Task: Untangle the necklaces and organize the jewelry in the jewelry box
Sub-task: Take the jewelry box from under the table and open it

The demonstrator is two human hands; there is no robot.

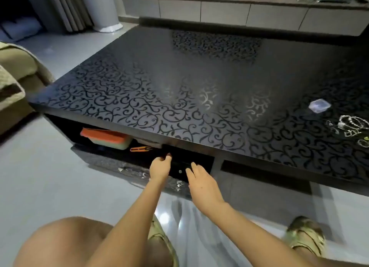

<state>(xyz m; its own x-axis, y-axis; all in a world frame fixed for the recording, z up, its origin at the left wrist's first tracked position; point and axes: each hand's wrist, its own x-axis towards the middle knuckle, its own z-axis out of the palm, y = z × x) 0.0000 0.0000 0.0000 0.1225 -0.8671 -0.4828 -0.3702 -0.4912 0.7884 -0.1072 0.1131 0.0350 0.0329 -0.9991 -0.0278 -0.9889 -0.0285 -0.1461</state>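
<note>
L hand (160,167) on dark box (200,162), grip unclear; R hand (202,184) loose, empty; jewelry (352,124) cropped.

L grip (160,166) at top corner of black drawer (206,161) under bench (179,76), fingers curled, contact unclear. R grip (201,184) just beside, fingers straight. Jewelry pile (349,126) on bench far rt, w/ clear bag (319,105) near it.

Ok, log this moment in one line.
left hand: fingers curled on top edge of black silver-studded box | right hand: open beside box front | silver jewelry heap: untouched on patterned black tabletop
</note>
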